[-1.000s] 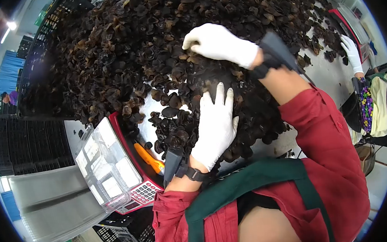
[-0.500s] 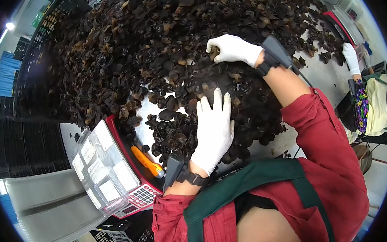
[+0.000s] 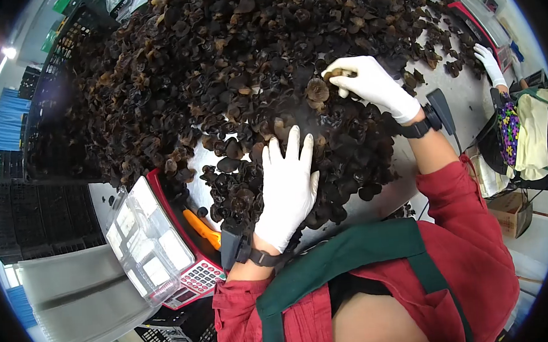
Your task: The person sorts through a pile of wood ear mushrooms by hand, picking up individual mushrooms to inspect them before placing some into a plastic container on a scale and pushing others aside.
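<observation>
Dark brown wood ear mushrooms (image 3: 242,66) lie in a large heap across the table. My left hand (image 3: 288,192), in a white glove, rests on the near part of the heap with its fingers stretched out. In my right hand (image 3: 372,86), also white-gloved, a brownish wood ear piece (image 3: 336,74) is pinched between thumb and fingers. A round, lighter brown wood ear (image 3: 317,90) lies just left of those fingertips. Around my left hand is a cluster of darker pieces (image 3: 241,198).
A red-and-white scale (image 3: 165,240) with a keypad and an orange-handled tool (image 3: 202,228) sit left of my left hand. Black crates (image 3: 44,210) are stacked at far left. At right are another person's gloved hand (image 3: 489,64) and a second scale (image 3: 475,30).
My right hand has moved right and slightly down, with a wood ear piece in its fingers. My left hand has shifted a little left. The other person's hand has spread its fingers.
</observation>
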